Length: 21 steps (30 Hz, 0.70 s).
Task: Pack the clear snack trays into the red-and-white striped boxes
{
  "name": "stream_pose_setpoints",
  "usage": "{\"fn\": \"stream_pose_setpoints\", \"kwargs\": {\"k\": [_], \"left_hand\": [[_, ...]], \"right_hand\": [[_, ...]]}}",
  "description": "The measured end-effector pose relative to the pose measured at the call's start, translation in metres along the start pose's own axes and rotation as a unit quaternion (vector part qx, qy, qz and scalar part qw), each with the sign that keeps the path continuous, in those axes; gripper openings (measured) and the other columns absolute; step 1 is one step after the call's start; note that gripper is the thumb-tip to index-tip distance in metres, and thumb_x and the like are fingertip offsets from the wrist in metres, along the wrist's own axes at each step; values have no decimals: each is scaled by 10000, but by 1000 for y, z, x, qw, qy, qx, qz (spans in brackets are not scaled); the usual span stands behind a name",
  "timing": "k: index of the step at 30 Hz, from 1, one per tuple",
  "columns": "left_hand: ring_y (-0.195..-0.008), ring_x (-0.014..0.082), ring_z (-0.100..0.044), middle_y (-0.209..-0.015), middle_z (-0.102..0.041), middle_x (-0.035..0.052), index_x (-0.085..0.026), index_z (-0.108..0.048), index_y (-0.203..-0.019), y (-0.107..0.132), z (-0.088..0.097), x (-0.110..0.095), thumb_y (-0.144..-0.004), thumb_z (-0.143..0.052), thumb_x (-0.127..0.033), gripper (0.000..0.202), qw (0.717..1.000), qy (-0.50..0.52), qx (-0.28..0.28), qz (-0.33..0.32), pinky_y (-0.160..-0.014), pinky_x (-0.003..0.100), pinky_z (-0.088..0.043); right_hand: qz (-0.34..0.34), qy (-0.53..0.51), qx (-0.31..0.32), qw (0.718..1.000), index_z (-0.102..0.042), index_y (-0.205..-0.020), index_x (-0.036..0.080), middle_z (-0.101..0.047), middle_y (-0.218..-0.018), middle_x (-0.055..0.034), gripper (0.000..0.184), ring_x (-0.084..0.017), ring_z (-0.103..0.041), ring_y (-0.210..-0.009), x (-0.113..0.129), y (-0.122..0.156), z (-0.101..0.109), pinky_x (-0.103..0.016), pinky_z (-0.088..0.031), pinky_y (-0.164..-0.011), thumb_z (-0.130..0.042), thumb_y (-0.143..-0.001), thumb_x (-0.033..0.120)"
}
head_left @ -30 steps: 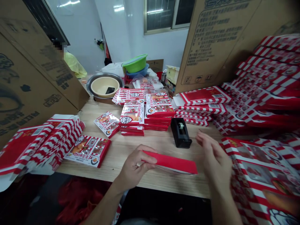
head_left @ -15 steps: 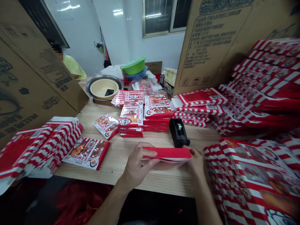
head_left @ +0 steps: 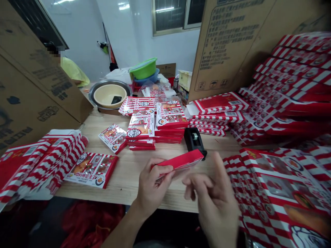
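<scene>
Pale wood-grain table (head_left: 124, 179) under both hands, and it's a busy one. Way out past the hands there's a white wall (head_left: 129, 41) with a window (head_left: 170, 17). Big cardboard carton (head_left: 31, 86) well off to the left of the left hand, and another carton (head_left: 230, 55) beyond the right hand. A person in a yellow top (head_left: 73, 72) is far off beyond the left hand, partly behind the first carton. A cream basin (head_left: 99, 100) sits inside a metal one out that way too, with a green basin (head_left: 144, 70) further back.

Now the red box (head_left: 183, 159): it's in the left hand (head_left: 152, 186), near end pinched between thumb and fingers. Long axis runs out from that grip to the right and a little away from the person, with a long, narrow red side facing up. The far end points toward the black tape dispenser (head_left: 193, 139) and overlaps it in the view; can't tell if they touch.

Right hand (head_left: 217, 199) is just beside the box, apart from it, index finger sticking out and the others loosely bent. It's a bit blurred, but I see nothing gripped in it. A striped stack (head_left: 271, 186) sits right of that hand.
</scene>
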<state>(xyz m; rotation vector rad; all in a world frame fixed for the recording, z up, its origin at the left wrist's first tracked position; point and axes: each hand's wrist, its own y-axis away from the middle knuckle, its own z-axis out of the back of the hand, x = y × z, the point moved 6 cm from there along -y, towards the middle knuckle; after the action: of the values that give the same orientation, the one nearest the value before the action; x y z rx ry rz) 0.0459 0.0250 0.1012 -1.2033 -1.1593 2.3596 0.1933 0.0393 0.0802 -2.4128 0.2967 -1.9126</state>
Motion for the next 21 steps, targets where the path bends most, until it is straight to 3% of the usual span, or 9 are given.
{"fn": "stream_pose_setpoints", "kwargs": {"k": [2,5,9,12,15,17,19,21], "left_hand": [[-795,113,-639,-879,-593,17,-200,-610,-903,-2,2,-1,-816,-634,-112,126,1000,-4,17,1,-679,198,-533],[-780,120,-631,-856,-594,31,-191,-626,-984,-9,3,-4,-861,-582,-149,137,994,-19,106,-20,-668,204,-527],[-742,128,-608,-870,-589,46,-216,-573,-1236,-23,0,-7,-916,-479,-187,335,956,-64,282,-45,-645,234,-518],[-754,144,-608,-885,-613,52,-221,-558,-1271,-32,-6,-4,-910,-479,-220,370,937,-76,340,-33,-663,258,-524],[-798,141,-618,-933,-642,63,-199,-554,-1276,-33,-5,1,-917,-469,-241,371,939,-70,337,-22,-724,264,-533],[-810,137,-627,-948,-655,61,-193,-551,-1272,-27,10,1,-928,-449,-241,362,945,-87,315,-22,-735,261,-539],[-878,146,-639,-1016,-666,57,-216,-536,-1281,-17,42,-2,-934,-440,-226,360,952,-137,273,-11,-763,268,-545],[-967,153,-636,-1131,-652,34,-286,-513,-1297,-8,90,-6,-936,-446,-213,375,955,-223,195,19,-798,269,-544]], "right_hand": [[-23,-22,7,999,-171,-1479,247,-604,-560,79,758,-84,-515,-439,-1,-5,-16,-183,-458,-451,-597,-852,250],[-68,-21,-13,997,-108,-1485,200,-548,-477,103,858,-88,-485,-420,-12,-13,-20,-171,-433,-429,-641,-817,274],[-123,-19,7,992,-175,-1467,217,-556,-467,91,844,-89,-452,-391,-25,-18,-15,-170,-393,-400,-669,-795,349],[-126,11,-3,992,-341,-1374,155,-507,-416,96,785,-85,-397,-368,-39,-21,-6,-167,-342,-380,-713,-731,410],[-84,55,-22,995,-451,-1259,134,-441,-395,111,692,-80,-345,-364,-54,-24,5,-168,-284,-373,-709,-703,455],[-68,101,-6,992,-539,-1170,122,-428,-417,97,589,-88,-359,-385,-65,-25,11,-187,-300,-392,-667,-725,486],[-75,150,18,986,-607,-1078,96,-423,-432,79,555,-100,-381,-405,-78,-26,18,-213,-334,-421,-618,-736,534],[-87,187,29,978,-631,-1034,71,-426,-441,66,593,-113,-402,-420,-91,-27,26,-236,-362,-452,-574,-736,580]]}}
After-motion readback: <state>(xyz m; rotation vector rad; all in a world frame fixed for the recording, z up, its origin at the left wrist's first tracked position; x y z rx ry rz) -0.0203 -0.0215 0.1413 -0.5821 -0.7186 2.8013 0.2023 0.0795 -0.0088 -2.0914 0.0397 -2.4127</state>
